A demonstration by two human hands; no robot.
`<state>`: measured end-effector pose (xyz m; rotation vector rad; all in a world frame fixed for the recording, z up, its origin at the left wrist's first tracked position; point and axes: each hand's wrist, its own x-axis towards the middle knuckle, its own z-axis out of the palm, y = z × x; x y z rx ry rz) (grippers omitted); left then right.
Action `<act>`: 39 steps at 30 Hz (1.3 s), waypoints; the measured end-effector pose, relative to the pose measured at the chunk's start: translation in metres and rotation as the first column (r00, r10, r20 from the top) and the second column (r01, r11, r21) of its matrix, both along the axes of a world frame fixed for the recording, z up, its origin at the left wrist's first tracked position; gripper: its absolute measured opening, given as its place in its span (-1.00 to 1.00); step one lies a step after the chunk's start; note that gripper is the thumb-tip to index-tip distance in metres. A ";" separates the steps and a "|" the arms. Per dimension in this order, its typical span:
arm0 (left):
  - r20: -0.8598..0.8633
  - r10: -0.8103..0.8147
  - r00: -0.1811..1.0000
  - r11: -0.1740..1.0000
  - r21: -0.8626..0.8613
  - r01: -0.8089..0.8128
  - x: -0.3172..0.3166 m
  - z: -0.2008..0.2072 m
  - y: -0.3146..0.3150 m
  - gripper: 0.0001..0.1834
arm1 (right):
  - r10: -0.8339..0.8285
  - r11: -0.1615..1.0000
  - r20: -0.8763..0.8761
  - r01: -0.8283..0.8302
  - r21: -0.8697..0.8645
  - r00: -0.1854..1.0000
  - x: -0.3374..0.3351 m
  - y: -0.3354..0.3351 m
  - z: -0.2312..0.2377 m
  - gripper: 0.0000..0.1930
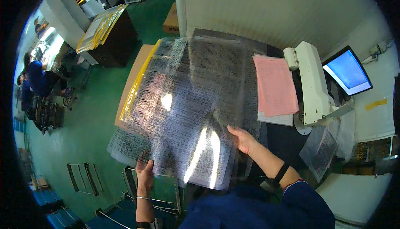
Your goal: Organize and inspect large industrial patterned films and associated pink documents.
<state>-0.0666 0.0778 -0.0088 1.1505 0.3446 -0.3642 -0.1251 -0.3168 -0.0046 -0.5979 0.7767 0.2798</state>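
At the lower centre of the frame, the left hand [144, 172] pinches the near left edge of the printed clear sheets [179, 116], thumb on top; the right hand [246, 140] grips their right edge, probably so 2 spread holds support the limp film. The sheets fill the middle, overlapping a brown board [143, 60] at left. Right of them, pink papers [275, 85] lie beside a white machine [312, 79], seemingly for easy reach.
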 end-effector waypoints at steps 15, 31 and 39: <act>0.179 0.166 0.970 0.974 0.127 -0.190 -0.002 -0.008 0.005 -0.42 | 0.308 0.771 0.247 -0.089 -0.631 0.919 0.024 0.083 0.002 -0.71; 0.101 0.478 0.872 0.875 0.024 -0.483 0.100 -0.059 0.148 -0.48 | 0.628 0.715 0.299 -0.380 -0.587 0.719 0.170 0.213 0.055 -0.38; 0.042 0.500 0.865 0.866 -0.045 -0.498 0.187 -0.166 0.150 -0.49 | 0.557 0.410 0.123 -0.143 -0.901 0.821 0.105 0.113 0.035 -0.50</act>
